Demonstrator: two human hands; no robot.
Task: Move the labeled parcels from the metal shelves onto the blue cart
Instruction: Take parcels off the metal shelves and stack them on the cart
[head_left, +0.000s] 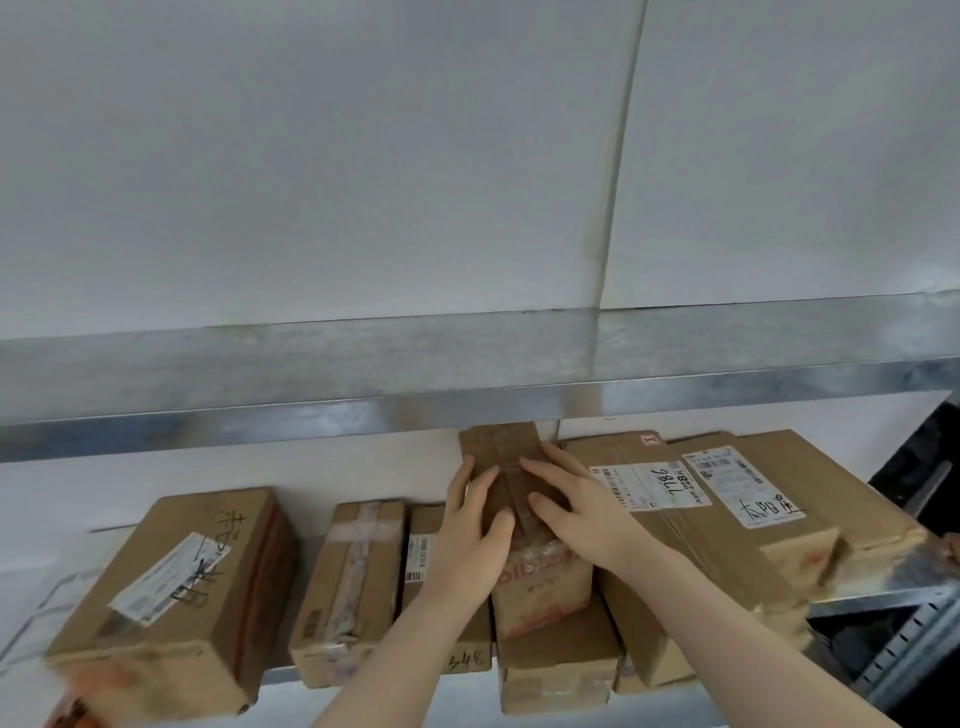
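A narrow brown parcel (501, 447) with red print on its front end lies on top of other parcels on the lower metal shelf (883, 595). Both hands are on it. My left hand (475, 530) lies along its left edge, fingers straight and thumb spread over the top. My right hand (569, 506) rests flat across its top from the right, fingers straight. The blue cart is not in view.
The upper metal shelf (467, 364) runs just above the parcels. To the left are a large labelled box (171, 587), a taped box (353, 582) and a box with a barcode label (420, 553). Flat labelled parcels (727, 493) are stacked on the right. A shelf upright (909, 660) stands bottom right.
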